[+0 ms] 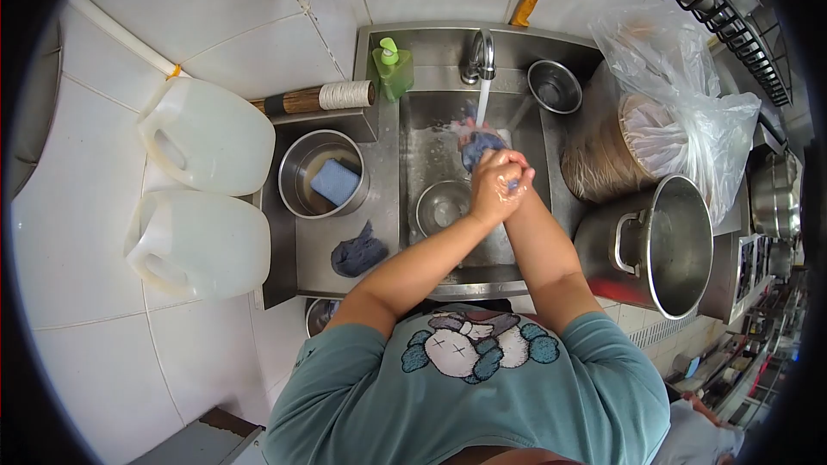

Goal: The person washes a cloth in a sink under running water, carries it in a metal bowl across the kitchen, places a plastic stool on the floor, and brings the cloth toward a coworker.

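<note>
A wet blue-grey cloth (479, 150) is bunched between my hands over the sink (415, 142). My left hand (500, 185) is closed on part of it, close against my right wrist, with suds on the skin. Under the running tap (485, 53), my right hand (474, 127) holds the cloth's far end; splashing water and the cloth partly hide its fingers. Below them, a round metal bowl (431, 211) sits in the sink, partly behind my left hand and forearm.
On the left ledge are a metal pot (289, 174) with a blue sponge (334, 182), and a dark rag (358, 251). A green soap bottle (394, 77) stands behind. Right of the sink are a small metal bowl (555, 86), a bagged container (607, 146) and a large pot (685, 245).
</note>
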`<action>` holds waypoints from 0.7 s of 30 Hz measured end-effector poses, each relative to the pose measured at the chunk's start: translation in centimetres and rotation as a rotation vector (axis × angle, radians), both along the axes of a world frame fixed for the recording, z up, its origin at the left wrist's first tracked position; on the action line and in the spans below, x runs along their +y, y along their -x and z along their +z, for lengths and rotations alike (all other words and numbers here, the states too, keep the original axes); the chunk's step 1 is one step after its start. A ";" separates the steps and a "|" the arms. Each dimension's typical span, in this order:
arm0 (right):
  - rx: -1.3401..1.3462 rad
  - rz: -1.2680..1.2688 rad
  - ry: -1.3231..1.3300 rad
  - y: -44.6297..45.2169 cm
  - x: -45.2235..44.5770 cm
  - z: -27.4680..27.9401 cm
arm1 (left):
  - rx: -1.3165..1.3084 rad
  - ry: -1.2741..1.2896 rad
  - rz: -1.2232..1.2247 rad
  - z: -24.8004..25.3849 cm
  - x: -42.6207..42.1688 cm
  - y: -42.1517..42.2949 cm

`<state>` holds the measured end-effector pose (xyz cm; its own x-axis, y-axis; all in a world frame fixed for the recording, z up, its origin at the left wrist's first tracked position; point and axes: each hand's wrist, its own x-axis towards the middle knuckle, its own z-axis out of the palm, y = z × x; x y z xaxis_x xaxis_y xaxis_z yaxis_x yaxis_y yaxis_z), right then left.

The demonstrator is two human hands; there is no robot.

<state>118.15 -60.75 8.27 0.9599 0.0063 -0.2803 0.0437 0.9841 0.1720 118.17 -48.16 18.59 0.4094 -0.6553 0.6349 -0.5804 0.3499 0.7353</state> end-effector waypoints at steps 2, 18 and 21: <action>0.119 -0.246 0.520 0.2 0.5 0.4 | -0.056 -0.005 0.060 -1.3 -0.6 -1.9; 0.763 -0.080 0.903 6.0 2.4 -0.9 | 0.380 -0.961 0.004 -9.2 -11.0 -10.9; 1.196 0.216 0.842 7.9 3.8 -9.7 | 0.100 -0.946 -0.011 -4.8 -9.5 -10.2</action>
<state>110.26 -56.91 -1.40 0.1634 -0.4466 -0.8797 -0.4121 0.7792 -0.4722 128.34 -57.67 13.76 0.4234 -0.8839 -0.1987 -0.4996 -0.4108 0.7627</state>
